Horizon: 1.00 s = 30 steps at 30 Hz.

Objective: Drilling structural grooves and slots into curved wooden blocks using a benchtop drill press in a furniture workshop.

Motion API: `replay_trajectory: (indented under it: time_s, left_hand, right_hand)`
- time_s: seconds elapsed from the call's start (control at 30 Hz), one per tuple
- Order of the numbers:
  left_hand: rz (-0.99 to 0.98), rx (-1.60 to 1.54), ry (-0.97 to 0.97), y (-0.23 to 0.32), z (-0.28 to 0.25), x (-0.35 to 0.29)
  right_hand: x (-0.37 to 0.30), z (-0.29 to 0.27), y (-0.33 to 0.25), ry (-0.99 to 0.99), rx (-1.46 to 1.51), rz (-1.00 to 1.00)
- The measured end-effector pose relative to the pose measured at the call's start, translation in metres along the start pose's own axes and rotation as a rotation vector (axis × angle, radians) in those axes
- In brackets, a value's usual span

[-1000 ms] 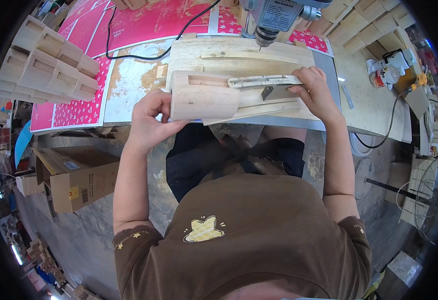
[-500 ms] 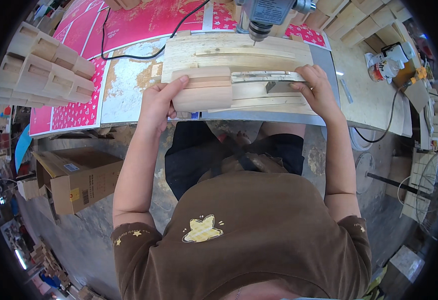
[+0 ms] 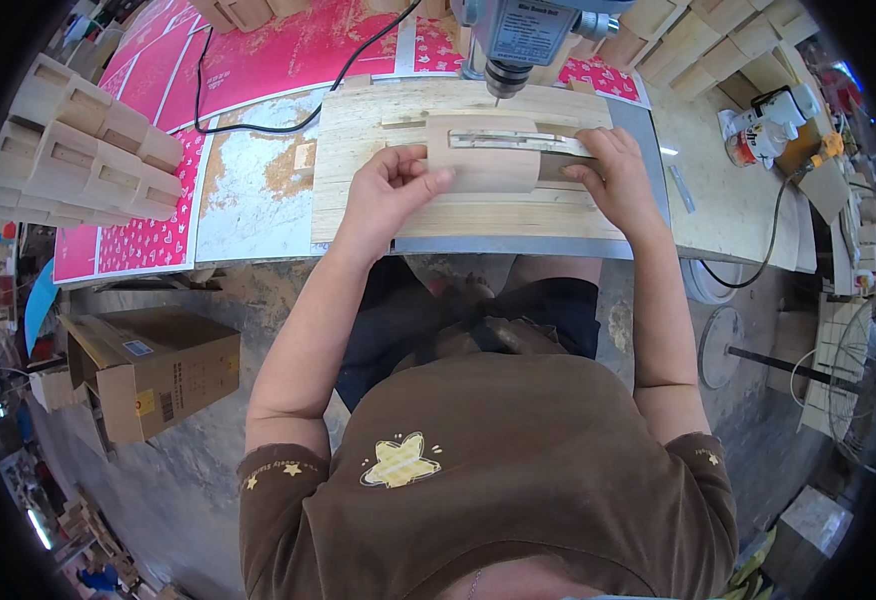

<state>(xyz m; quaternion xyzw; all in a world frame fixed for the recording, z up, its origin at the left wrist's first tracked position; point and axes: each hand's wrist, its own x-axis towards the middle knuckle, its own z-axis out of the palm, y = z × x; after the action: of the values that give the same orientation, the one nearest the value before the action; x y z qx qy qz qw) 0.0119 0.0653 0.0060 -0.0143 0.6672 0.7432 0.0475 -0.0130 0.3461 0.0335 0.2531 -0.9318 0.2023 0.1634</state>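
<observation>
A pale wooden block with rounded sides lies on the wooden board beneath the bench drill. My left hand grips its left end, thumb on the near side. A narrow, light-coloured slotted strip lies lengthwise over the block's top. My right hand pinches the strip's right end between thumb and fingers. A grey plate shows below that end, partly hidden by the hand. The drill's chuck and thin bit are just beyond the block, apparently clear of it.
Stacked recessed wooden blocks stand at the left, with more blocks at the back right. A black cable crosses the pink-covered bench. On the right lie a small knife-like tool and a white container. A cardboard box sits on the floor.
My left hand has moved right with the wooden block, so the strip that was beside its right end now lies over it. My right hand has stayed nearly in place.
</observation>
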Motion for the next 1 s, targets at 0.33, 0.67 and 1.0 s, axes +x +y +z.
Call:
replay_trajectory:
  time_s: [0.33,0.67,1.0]
  left_hand:
    - [0.456,0.875,0.223,-0.045,-0.002,0.023]
    - [0.533,0.987,0.203,-0.041,-0.006,0.028]
    - [0.532,1.057,0.234,-0.044,-0.009,0.026]
  right_hand:
    - [0.028,0.026,0.002,0.08,0.025,0.095]
    - [0.081,-0.07,0.039,0.796,0.474,0.071]
    - [0.125,-0.123,-0.075,0.506,-0.124,0.226]
